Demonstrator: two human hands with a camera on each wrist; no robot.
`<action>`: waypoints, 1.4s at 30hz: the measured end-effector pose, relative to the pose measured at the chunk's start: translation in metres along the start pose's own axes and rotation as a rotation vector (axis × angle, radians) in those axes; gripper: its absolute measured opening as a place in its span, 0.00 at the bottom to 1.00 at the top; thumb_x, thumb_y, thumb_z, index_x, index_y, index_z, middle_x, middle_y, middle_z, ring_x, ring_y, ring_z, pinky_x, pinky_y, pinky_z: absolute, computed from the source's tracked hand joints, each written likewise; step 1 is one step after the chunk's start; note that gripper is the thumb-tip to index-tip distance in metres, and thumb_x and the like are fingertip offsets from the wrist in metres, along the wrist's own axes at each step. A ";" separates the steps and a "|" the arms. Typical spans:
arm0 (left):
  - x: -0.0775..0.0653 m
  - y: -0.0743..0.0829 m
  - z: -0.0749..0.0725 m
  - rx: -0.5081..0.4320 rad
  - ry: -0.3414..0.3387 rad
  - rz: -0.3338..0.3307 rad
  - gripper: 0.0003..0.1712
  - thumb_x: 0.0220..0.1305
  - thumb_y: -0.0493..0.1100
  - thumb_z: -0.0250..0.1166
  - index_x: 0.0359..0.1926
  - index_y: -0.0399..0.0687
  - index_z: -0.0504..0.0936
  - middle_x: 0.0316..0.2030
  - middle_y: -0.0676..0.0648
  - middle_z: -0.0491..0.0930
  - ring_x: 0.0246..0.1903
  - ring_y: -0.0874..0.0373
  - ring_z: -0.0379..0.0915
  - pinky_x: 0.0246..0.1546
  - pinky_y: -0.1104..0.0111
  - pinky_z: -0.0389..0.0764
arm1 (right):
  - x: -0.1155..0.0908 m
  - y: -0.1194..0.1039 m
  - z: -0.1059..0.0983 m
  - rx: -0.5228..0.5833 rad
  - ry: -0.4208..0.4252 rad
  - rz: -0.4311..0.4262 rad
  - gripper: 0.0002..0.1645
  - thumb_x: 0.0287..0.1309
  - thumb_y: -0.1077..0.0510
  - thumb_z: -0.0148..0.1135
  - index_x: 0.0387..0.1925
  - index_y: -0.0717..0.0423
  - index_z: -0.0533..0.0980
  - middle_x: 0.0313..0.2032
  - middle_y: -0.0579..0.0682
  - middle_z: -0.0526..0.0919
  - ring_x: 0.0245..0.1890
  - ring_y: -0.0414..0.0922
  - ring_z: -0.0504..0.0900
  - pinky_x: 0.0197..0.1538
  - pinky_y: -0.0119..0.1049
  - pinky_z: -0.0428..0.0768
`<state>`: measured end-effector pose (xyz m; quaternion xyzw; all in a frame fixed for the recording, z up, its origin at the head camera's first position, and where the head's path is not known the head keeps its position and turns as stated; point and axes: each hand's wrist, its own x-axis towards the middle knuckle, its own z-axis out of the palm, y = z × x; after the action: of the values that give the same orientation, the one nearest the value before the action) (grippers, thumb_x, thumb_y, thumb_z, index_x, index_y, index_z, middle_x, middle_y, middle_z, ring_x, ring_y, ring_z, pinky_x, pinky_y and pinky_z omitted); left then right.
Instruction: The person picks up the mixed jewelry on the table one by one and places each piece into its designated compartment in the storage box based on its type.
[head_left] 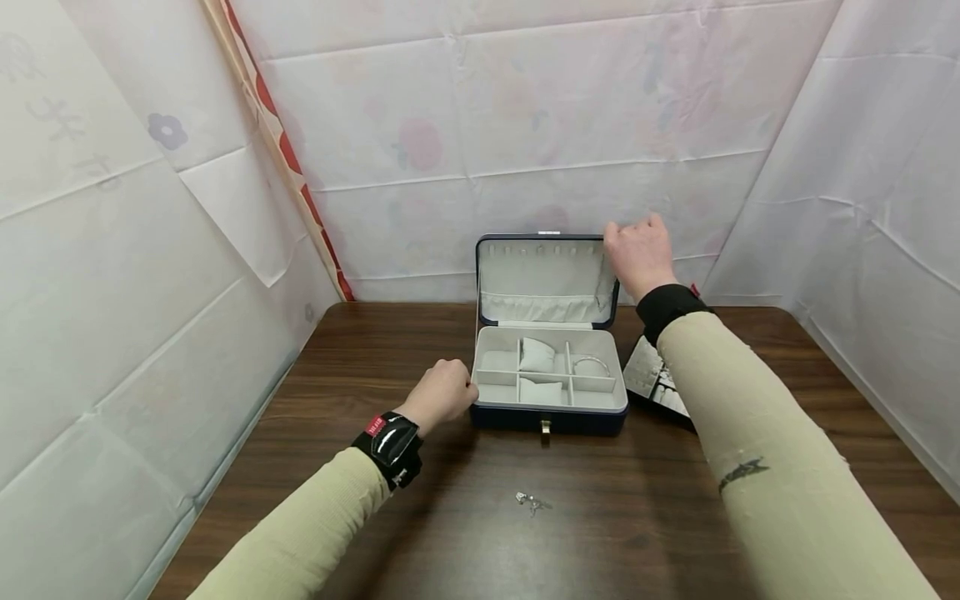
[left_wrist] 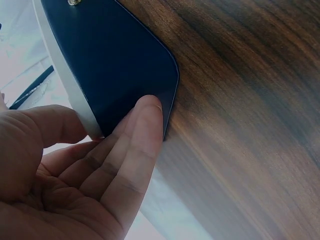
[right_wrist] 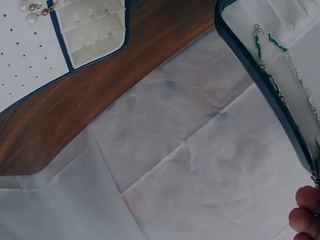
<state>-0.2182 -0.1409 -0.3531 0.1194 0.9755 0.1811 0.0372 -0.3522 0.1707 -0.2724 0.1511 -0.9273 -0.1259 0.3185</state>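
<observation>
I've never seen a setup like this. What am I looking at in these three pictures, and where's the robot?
No robot here: these are a person's own bare hands. The wide picture comes from a camera worn on the head, looking down; the other two come from cameras on each wrist.

On the brown table stands an open box, with two pillows and a bracelet in its compartments. In front lies a small silvery piece of jewelry; to the right is a tray, partly hidden by the sleeve.

The left hand holds the box near its front left corner, fingers against the outside. The right hand holds the lid by its top right corner. The right wrist picture shows a green-beaded necklace inside the lid.
</observation>
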 end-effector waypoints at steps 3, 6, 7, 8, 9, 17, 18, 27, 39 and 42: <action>-0.001 0.000 0.000 0.000 -0.005 -0.003 0.25 0.62 0.33 0.59 0.08 0.49 0.72 0.07 0.57 0.65 0.11 0.62 0.63 0.15 0.71 0.63 | -0.001 0.001 0.000 0.007 -0.011 0.010 0.17 0.71 0.73 0.49 0.25 0.61 0.60 0.16 0.61 0.76 0.25 0.60 0.77 0.51 0.53 0.71; -0.001 0.000 0.000 -0.004 -0.012 -0.008 0.24 0.63 0.33 0.59 0.08 0.48 0.73 0.08 0.56 0.66 0.11 0.62 0.64 0.15 0.71 0.63 | -0.002 0.002 0.001 0.020 -0.021 0.017 0.15 0.70 0.73 0.49 0.26 0.62 0.62 0.18 0.62 0.77 0.26 0.61 0.79 0.55 0.55 0.72; -0.001 0.000 0.000 -0.004 -0.013 -0.009 0.25 0.63 0.34 0.59 0.08 0.48 0.73 0.08 0.56 0.66 0.11 0.62 0.64 0.15 0.71 0.63 | -0.002 0.002 0.001 0.027 -0.019 0.020 0.14 0.70 0.73 0.49 0.26 0.62 0.64 0.18 0.63 0.78 0.27 0.62 0.79 0.55 0.56 0.72; 0.000 0.000 0.000 -0.004 -0.013 -0.010 0.25 0.63 0.33 0.59 0.08 0.48 0.72 0.08 0.56 0.66 0.11 0.61 0.64 0.15 0.71 0.63 | -0.002 0.002 0.002 0.032 -0.018 0.021 0.13 0.70 0.73 0.49 0.27 0.63 0.65 0.19 0.63 0.79 0.27 0.62 0.80 0.56 0.56 0.72; 0.000 0.000 0.001 -0.003 -0.011 -0.008 0.25 0.63 0.33 0.59 0.08 0.48 0.71 0.07 0.57 0.65 0.11 0.62 0.63 0.15 0.71 0.63 | -0.002 0.003 0.002 0.040 -0.016 0.022 0.13 0.70 0.73 0.48 0.27 0.63 0.66 0.19 0.63 0.79 0.28 0.62 0.80 0.55 0.56 0.72; 0.001 -0.002 0.002 0.011 0.003 -0.004 0.27 0.63 0.34 0.60 0.08 0.50 0.66 0.09 0.57 0.60 0.12 0.61 0.59 0.17 0.70 0.61 | -0.006 0.003 0.004 0.085 0.037 0.024 0.15 0.69 0.72 0.52 0.24 0.62 0.65 0.16 0.61 0.76 0.23 0.60 0.78 0.41 0.50 0.68; 0.001 -0.002 0.002 0.008 -0.001 -0.008 0.27 0.63 0.34 0.60 0.08 0.50 0.67 0.08 0.57 0.61 0.12 0.61 0.61 0.16 0.70 0.62 | -0.007 0.003 0.004 0.092 0.051 0.022 0.15 0.68 0.72 0.52 0.24 0.62 0.65 0.15 0.61 0.76 0.23 0.60 0.77 0.40 0.50 0.68; 0.001 -0.002 0.000 -0.005 -0.022 -0.028 0.24 0.63 0.34 0.59 0.09 0.47 0.75 0.07 0.56 0.69 0.11 0.61 0.66 0.15 0.71 0.64 | -0.015 0.002 0.008 0.110 0.055 -0.015 0.20 0.68 0.73 0.51 0.19 0.60 0.64 0.13 0.57 0.70 0.20 0.58 0.74 0.35 0.46 0.62; 0.002 -0.004 0.000 -0.010 -0.031 -0.039 0.25 0.63 0.34 0.59 0.08 0.48 0.72 0.06 0.56 0.67 0.11 0.62 0.64 0.15 0.71 0.62 | -0.025 0.003 0.008 0.217 -0.135 0.010 0.18 0.72 0.70 0.47 0.23 0.58 0.68 0.14 0.53 0.66 0.19 0.53 0.67 0.36 0.46 0.58; 0.002 -0.005 0.000 -0.011 -0.026 -0.044 0.25 0.63 0.35 0.60 0.08 0.49 0.70 0.06 0.56 0.65 0.11 0.62 0.62 0.14 0.71 0.61 | -0.028 0.003 0.006 0.279 -0.174 0.036 0.16 0.72 0.69 0.49 0.25 0.59 0.70 0.15 0.55 0.69 0.20 0.53 0.68 0.36 0.45 0.57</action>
<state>-0.2214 -0.1447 -0.3547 0.1000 0.9763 0.1840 0.0545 -0.3360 0.1839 -0.2917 0.1655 -0.9624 -0.0030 0.2152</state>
